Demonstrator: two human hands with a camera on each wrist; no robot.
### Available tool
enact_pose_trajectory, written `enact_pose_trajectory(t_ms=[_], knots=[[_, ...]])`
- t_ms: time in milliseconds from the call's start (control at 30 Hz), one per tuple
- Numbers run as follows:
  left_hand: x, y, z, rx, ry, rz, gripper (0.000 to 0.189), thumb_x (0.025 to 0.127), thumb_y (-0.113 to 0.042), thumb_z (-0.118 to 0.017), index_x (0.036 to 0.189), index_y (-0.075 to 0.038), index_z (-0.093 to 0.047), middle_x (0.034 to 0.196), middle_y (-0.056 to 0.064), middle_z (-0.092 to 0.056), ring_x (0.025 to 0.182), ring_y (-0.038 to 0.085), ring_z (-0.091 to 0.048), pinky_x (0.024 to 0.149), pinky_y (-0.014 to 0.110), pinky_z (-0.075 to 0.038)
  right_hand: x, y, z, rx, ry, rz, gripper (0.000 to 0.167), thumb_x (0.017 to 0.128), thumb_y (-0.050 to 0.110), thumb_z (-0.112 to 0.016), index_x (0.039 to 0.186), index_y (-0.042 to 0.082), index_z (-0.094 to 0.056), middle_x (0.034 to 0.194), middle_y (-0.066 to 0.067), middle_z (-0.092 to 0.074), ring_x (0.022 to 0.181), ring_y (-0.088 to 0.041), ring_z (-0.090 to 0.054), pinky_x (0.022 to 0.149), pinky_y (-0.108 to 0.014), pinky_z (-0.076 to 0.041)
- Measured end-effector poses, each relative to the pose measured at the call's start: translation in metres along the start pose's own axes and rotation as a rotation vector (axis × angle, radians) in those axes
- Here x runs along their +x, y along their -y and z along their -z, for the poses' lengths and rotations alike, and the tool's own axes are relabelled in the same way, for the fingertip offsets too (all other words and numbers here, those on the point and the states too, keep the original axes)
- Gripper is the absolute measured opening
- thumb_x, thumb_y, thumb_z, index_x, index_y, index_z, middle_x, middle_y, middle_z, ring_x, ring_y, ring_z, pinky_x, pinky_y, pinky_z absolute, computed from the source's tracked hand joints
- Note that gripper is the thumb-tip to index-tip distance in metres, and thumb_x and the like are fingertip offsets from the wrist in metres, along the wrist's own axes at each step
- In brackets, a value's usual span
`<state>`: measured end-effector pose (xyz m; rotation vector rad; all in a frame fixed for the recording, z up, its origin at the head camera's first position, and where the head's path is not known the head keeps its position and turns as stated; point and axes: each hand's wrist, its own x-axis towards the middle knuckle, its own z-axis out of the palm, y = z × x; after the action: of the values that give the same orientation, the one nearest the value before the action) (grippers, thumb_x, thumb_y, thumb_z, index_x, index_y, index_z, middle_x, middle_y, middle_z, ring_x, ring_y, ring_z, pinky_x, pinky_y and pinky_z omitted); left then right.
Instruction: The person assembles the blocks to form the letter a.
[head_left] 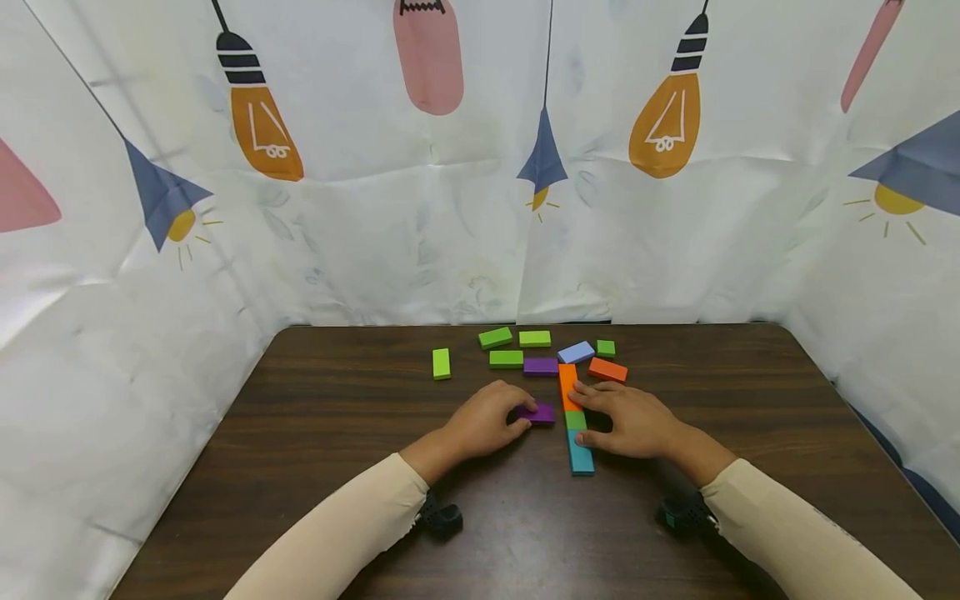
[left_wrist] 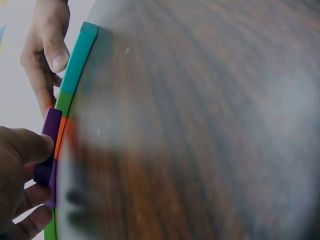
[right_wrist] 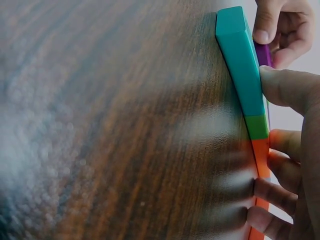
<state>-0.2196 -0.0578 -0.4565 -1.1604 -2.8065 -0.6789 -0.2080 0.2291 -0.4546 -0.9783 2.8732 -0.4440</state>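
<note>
My left hand pinches a purple block between thumb and fingers, just left of a line of blocks. That line runs toward me: an orange block, a small green block and a teal block, end to end. On the line rests my right hand, its thumb touching the teal block and its fingertips at the orange one. In the left wrist view the held purple block looks tilted. The right wrist view shows the right thumb against the teal block.
Behind the hands lie green blocks, a second purple block, a light blue block, a red-orange block and a small green cube. A lime block lies apart at left. The dark wooden table meets a patterned curtain.
</note>
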Motion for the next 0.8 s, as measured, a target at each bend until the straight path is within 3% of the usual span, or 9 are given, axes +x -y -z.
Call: enact_pose_trajectory(t_ms=[233,800], knots=[[0.004,-0.006,-0.005,0.009,0.022,-0.018,0.018,0.095,-0.018,-0.074,0.112,-0.013,-0.075,0.113,-0.003,-0.072,0.106,0.016,-0.062,0.098,0.033,-0.049,0.000,0.000,0.000,-0.004,0.001,-0.006,0.077,0.095,0.066,-0.056,0.153,0.016,-0.050,0.158,0.000,-0.044,0.141,-0.030,-0.045,0.105,-0.060,-0.042],[0.010,-0.008,-0.012,0.063,0.006,-0.041,0.016,0.093,-0.022,-0.077,0.108,-0.017,-0.077,0.105,-0.007,-0.073,0.097,0.014,-0.062,0.090,0.032,-0.050,0.000,-0.002,0.000,0.000,0.001,-0.001,0.078,0.095,0.069,-0.054,0.154,0.017,-0.050,0.157,0.000,-0.045,0.140,-0.031,-0.046,0.105,-0.060,-0.042]])
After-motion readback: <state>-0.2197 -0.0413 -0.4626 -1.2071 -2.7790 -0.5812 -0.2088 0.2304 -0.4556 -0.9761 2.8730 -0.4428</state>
